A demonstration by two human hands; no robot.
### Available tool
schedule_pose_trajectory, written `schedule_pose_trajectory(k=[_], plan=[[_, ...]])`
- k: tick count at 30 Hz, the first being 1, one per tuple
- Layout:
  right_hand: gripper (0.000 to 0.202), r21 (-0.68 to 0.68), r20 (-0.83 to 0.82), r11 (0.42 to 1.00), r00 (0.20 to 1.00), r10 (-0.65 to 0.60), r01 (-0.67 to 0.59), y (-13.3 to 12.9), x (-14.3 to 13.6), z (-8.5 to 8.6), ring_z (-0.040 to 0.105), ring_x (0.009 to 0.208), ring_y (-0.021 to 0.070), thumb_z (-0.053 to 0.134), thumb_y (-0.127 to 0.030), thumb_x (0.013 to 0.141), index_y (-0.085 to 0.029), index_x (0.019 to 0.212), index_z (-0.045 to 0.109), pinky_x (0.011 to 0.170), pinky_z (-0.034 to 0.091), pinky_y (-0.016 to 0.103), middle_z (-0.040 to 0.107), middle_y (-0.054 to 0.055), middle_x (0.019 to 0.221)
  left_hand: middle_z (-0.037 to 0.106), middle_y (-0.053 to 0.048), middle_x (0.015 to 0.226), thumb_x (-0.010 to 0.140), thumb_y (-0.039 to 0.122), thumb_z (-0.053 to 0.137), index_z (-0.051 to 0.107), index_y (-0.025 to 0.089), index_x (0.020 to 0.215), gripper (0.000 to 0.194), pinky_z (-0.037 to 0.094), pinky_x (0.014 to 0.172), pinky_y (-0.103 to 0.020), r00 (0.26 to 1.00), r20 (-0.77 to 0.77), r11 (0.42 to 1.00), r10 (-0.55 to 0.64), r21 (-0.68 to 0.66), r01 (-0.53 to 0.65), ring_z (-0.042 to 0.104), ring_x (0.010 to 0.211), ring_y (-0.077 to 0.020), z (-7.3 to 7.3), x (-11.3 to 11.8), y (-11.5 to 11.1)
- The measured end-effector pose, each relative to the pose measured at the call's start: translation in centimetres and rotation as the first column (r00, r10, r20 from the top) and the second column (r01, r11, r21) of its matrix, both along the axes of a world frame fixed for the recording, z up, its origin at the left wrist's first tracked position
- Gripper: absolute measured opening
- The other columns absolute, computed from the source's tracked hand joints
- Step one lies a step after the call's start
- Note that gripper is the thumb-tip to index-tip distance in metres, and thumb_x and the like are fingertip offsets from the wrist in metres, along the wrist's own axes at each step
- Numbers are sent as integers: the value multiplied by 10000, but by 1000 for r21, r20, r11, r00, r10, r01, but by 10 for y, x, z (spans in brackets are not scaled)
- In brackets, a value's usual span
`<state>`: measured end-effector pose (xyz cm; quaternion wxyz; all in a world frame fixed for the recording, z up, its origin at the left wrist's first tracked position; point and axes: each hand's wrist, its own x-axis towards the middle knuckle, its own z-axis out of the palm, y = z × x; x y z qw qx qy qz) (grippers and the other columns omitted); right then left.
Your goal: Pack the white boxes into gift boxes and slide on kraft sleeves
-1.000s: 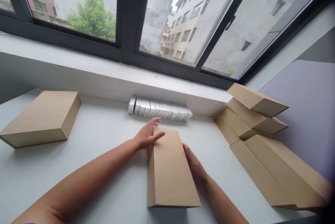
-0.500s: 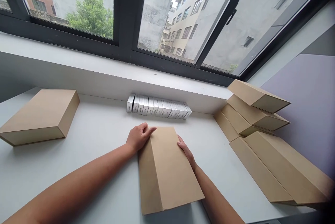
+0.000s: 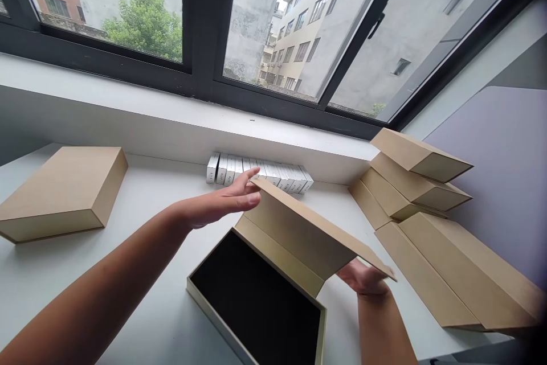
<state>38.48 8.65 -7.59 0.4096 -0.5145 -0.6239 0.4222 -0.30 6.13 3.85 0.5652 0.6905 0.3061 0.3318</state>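
A tan cardboard box [image 3: 256, 302] with a black interior lies turned at an angle on the white table, and its hinged lid [image 3: 299, 234] stands tilted up. My left hand [image 3: 228, 200] is at the lid's upper left corner, fingers stretched out and thumb apart, touching or very near its edge. At the lid's right end, my right hand [image 3: 361, 277] holds it from beneath; the lid hides part of the fingers.
Another tan box [image 3: 64, 183] lies closed at left. Several more boxes [image 3: 427, 183] are stacked and leaning at right. A row of small white boxes [image 3: 273, 174] stands along the sill wall, below the dark window frame [image 3: 200, 83].
The box, closed and upright in view between both hands before, is now turned with its lid raised and black inside showing. My left hand has opened; my right hand moved right and nearer.
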Motion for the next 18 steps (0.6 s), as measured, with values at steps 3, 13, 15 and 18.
schedule_pose_trajectory(k=[3,13,15,18], plan=[[1513,93,-185,984,968,169,-154,7,15,6,304,1463,491,280,-1127,237,-284,1480,460,1086,377,617,490,171,1511,341,-126,1633,823,625,668,301,285,1563,892,287,1203,-513,981,-121,984,153,108,-140,255,1530,-316,-29,-10,28],[1027,74,125,932,924,-362,355,32,-17,-26,271,1507,341,758,-667,713,-291,1549,296,1235,234,525,339,102,1604,368,-169,1573,806,536,692,338,270,1522,841,383,1111,-582,344,-282,442,896,487,-753,341,1453,-388,-115,-40,108],[1008,64,148,934,923,-356,350,34,-18,-29,242,1521,323,711,-681,755,-294,1564,252,1249,206,512,292,94,1627,380,-166,1553,826,474,678,439,296,1472,711,389,1102,-578,368,-322,488,872,516,-704,345,1450,-395,-126,-38,120],[1064,21,178,934,918,-354,356,35,-16,-32,203,1532,319,687,-708,757,-274,1586,180,1259,174,515,253,102,1640,390,-149,1534,836,434,664,541,308,1390,582,419,1085,-529,366,-302,474,880,524,-707,372,1434,-379,-137,-40,132]])
